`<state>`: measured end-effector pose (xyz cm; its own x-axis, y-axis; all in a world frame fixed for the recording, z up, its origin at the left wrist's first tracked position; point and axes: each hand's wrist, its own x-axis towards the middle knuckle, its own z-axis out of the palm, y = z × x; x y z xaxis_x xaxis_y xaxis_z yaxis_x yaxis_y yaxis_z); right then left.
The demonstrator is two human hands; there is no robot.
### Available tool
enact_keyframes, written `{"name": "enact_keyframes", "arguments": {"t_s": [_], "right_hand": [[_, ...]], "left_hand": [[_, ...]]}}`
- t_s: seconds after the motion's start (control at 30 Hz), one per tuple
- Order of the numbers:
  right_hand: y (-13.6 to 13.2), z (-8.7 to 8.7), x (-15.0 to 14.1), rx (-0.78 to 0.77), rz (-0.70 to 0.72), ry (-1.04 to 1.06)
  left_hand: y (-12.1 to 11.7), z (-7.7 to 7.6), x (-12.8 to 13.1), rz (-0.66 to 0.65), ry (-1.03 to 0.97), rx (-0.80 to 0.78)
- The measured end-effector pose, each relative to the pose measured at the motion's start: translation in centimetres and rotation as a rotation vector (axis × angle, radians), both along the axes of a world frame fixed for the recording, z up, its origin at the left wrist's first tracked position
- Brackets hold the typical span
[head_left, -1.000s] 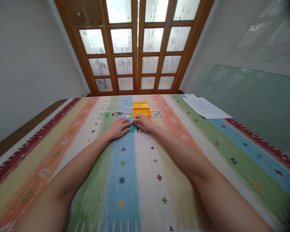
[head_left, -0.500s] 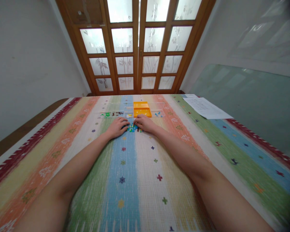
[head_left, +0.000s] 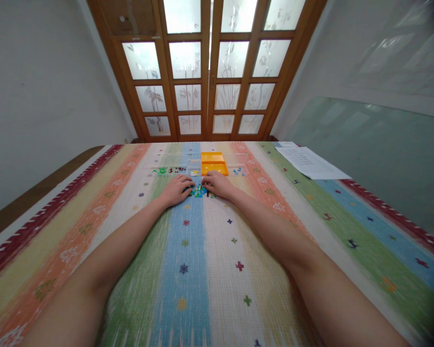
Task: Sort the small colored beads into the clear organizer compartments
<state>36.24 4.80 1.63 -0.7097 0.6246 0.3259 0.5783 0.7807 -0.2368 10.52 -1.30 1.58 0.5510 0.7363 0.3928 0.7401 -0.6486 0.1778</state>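
Both my arms stretch out over a striped cloth (head_left: 188, 270) on a table. My left hand (head_left: 176, 189) and my right hand (head_left: 217, 183) rest side by side at the far end, on either side of a small heap of tiny coloured pieces (head_left: 198, 192). The fingers of both hands curl down onto the heap, the fingertips almost meeting. What they pinch, if anything, is too small to make out. Just beyond the hands lies an orange tray (head_left: 212, 164) flanked by clear compartments with sorted pieces: green (head_left: 160, 170), dark red (head_left: 177, 169) and blue (head_left: 236, 170).
A printed sheet of paper (head_left: 311, 162) lies at the table's far right. A glass pane (head_left: 376, 149) leans along the right wall. Wooden doors with frosted panes (head_left: 206, 72) stand behind the table. The bare wooden table edge (head_left: 39, 188) shows at the left.
The hands stay on the heap, with only small finger movements. The view has shifted slightly.
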Motion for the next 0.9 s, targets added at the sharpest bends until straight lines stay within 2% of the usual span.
{"name": "enact_keyframes", "arguments": {"t_s": [0.3, 0.47, 0.6, 0.7, 0.9], "right_hand": [[-0.6, 0.7, -0.3, -0.001, -0.026, -0.011], [-0.4, 0.6, -0.2, -0.036, -0.042, 0.101], [0.5, 0.4, -0.5, -0.156, -0.141, 0.297], [1.6, 0.6, -1.3, -0.177, -0.169, 0.411], [3.9, 1.7, -4.1, -0.14, -0.206, 0.406]], "left_hand": [[0.2, -0.2, -0.1, 0.001, -0.028, -0.009], [0.1, -0.2, -0.2, -0.002, -0.059, 0.0], [0.0, -0.2, -0.1, 0.003, -0.055, 0.003], [0.0, -0.2, -0.1, 0.0, -0.056, 0.003], [0.1, -0.4, -0.3, 0.019, -0.079, 0.009]]}}
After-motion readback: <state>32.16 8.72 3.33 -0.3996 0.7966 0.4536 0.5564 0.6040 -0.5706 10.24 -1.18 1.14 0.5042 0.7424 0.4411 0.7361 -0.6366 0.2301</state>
